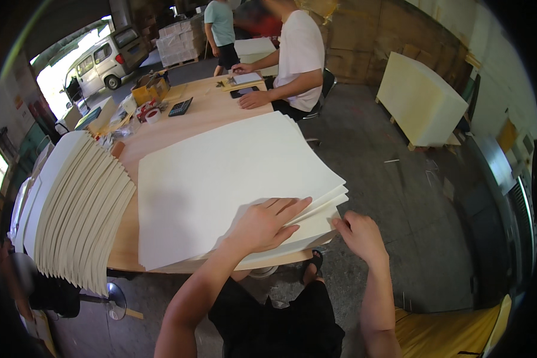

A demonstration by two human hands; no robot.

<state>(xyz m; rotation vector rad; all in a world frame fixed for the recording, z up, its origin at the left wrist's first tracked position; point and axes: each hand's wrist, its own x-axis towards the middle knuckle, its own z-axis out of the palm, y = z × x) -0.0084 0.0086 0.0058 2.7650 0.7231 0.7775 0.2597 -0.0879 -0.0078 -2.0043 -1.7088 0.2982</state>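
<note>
A stack of large cream paper sheets (221, 173) lies on a wooden table (161, 128) in front of me. My left hand (262, 224) rests flat on the top sheet near its near right corner, fingers spread toward the edge. The sheets fan apart at that corner. My right hand (358, 232) is at the edge of the lower sheets, its fingers curled against their corner; I cannot tell whether it pinches them.
A fanned pile of cream sheet bundles (77, 209) stands at the table's left. A person in a white shirt (298, 53) sits at the far end by a calculator (180, 107) and tape rolls (149, 113). A paper block on a pallet (420, 98) stands at right.
</note>
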